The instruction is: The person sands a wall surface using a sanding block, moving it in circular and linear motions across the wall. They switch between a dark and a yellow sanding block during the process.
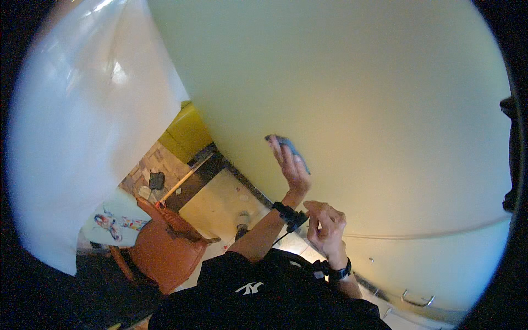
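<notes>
The left hand (290, 165), fingers nearly straight, has hold of a thin, flat blue-grey pad (290, 144) at the smooth pale-cream wall (357, 99), near its lower left edge; the right hand (328, 226), loosely curled around nothing visible, is just beside the black wrist strap (291, 216) on the left arm

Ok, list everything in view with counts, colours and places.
Pad: one, grey, under left hand
Panel: one, pale, centre to right
Sheet: one, white, left
Box-like item: one, yellow, beside sheet
Chair: one, orange-brown, lower left
Patterned item: one, multicoloured, beside chair
Pole: one, orange, near chair
Pouch-like item: one, dark, left of pole
Handle: one, silver, lower right
Wrist straps: two, black, wrists
Shirt: one, black, bottom
Left hand: one, centre
Right hand: one, lower centre
</notes>
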{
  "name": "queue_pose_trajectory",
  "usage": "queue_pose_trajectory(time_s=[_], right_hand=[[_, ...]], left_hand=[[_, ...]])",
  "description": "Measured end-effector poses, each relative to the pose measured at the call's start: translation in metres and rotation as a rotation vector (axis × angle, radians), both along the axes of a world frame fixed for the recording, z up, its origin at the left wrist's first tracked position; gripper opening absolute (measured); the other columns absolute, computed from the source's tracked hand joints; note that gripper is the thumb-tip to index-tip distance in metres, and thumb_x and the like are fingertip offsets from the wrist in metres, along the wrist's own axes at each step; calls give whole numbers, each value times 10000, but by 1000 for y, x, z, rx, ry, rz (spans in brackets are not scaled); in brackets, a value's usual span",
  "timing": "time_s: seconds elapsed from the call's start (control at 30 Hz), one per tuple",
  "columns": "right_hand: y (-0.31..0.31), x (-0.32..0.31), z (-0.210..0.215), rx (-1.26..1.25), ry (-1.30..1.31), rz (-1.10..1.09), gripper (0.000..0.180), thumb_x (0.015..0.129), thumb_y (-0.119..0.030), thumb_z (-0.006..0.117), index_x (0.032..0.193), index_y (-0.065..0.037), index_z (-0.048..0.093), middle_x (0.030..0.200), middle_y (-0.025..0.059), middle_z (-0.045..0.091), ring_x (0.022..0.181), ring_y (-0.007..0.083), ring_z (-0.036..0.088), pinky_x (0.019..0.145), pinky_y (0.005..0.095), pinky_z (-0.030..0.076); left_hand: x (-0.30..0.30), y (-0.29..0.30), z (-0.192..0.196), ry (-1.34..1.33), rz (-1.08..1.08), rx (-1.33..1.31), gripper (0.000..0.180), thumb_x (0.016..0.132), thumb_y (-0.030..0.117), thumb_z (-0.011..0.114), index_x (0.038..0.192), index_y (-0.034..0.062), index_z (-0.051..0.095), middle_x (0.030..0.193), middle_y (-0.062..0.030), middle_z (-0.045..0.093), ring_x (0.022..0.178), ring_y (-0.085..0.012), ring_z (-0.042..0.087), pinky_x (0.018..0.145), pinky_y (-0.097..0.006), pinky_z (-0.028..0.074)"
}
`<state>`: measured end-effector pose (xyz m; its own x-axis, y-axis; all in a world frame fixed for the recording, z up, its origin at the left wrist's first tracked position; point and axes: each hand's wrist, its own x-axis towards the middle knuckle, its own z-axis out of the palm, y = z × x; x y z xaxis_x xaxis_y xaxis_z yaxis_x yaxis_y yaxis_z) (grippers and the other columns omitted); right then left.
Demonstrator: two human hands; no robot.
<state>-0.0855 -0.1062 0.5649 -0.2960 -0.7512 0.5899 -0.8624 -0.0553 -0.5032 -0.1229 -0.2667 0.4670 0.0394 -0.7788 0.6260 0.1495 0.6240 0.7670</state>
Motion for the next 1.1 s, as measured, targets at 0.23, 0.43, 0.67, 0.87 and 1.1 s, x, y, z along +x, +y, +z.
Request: queue_pose_trajectory(time_s=[0.23,0.43,0.67,0.87,1.1], right_hand=[[24,-36,-108,162,-203,-155,209,841,107,564,980,-8,668,867,144,707,653,230,722,528,298,562],[-27,-21,-168,229,-1056,-214,134,922,24,561,1018,66,645,922,156,720,709,203,712,575,295,576],[-72,-10,-148,297,-1058,-345,250,965,-152,602,888,72,682,787,151,724,630,188,699,564,300,553],[-83,18,-118,518,-684,-644,382,975,-283,613,857,72,692,741,149,711,613,207,707,538,315,541],[-118,11,-136,-291,-1274,-624,385,997,-309,589,1086,51,691,904,125,728,779,193,710,592,317,577]], left_hand=[[4,27,-99,45,-216,784,409,1036,268,504,1332,-13,470,1518,-157,344,1401,-302,320,1145,-413,260],[40,-9,-127,-243,-247,696,303,970,298,655,1016,-1,659,1190,-109,569,1093,-196,517,935,-362,422],[73,-64,-100,-359,-845,719,252,961,210,675,901,-35,679,806,-44,682,684,-118,629,595,-276,518],[77,-92,-75,-379,-1187,903,296,974,248,649,888,-32,691,857,-56,702,766,-143,651,719,-308,537],[61,-99,-63,-566,-1299,475,361,973,277,659,918,-72,736,824,-58,723,748,-104,630,680,-270,514]])
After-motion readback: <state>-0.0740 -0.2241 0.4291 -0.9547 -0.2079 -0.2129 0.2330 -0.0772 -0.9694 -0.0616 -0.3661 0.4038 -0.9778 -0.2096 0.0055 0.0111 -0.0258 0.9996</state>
